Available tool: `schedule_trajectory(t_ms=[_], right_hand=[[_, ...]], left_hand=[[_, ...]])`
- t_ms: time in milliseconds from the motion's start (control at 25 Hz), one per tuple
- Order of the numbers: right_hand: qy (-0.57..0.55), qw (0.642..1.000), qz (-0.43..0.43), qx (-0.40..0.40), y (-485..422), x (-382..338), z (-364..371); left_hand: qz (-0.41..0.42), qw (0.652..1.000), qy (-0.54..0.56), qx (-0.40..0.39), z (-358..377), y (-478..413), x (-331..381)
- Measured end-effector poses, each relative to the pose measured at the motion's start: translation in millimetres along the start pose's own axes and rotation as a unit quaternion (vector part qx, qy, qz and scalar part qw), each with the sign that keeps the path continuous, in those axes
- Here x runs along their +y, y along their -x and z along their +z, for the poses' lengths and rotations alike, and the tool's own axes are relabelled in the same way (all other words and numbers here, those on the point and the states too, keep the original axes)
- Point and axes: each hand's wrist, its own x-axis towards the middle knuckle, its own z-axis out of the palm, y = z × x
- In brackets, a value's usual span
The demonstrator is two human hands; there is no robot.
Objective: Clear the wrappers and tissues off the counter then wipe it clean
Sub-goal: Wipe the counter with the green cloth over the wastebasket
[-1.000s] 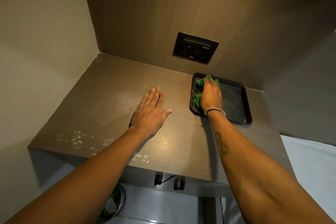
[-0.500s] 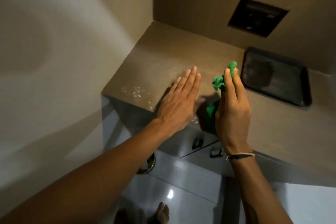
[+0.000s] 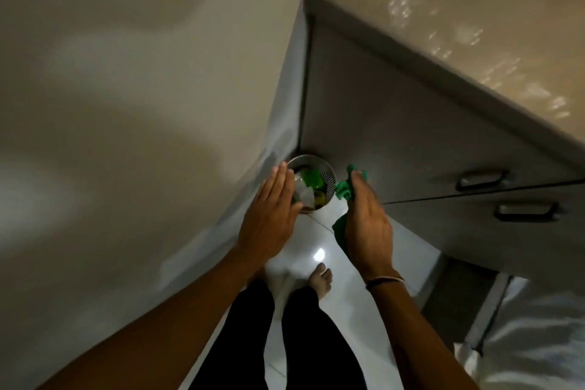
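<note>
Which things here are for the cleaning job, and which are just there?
For the job:
green cloth in the right hand
left hand
metal bin holding rubbish
counter

Just there:
drawer handles
tiled floor

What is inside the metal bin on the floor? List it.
The metal bin holds crumpled white tissue and green and yellow wrappers. The left hand covers its near-left part, so what lies there and beneath the top layer cannot be seen.
</note>
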Motion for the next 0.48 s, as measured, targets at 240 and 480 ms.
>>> schedule_trajectory(t_ms=[240, 480], right_hand=[[-0.008, 0.998, 0.029, -0.057, -38.6, 89.3, 142.6], [-0.035, 0.999, 0.009, -0.028, -75.4, 149.8, 236.8]], left_hand=[[-0.258, 0.921, 0.266, -0.116, 177.3, -70.0, -63.0], [-0.392, 0.805, 0.442, -0.045, 298.3, -129.6, -91.6]])
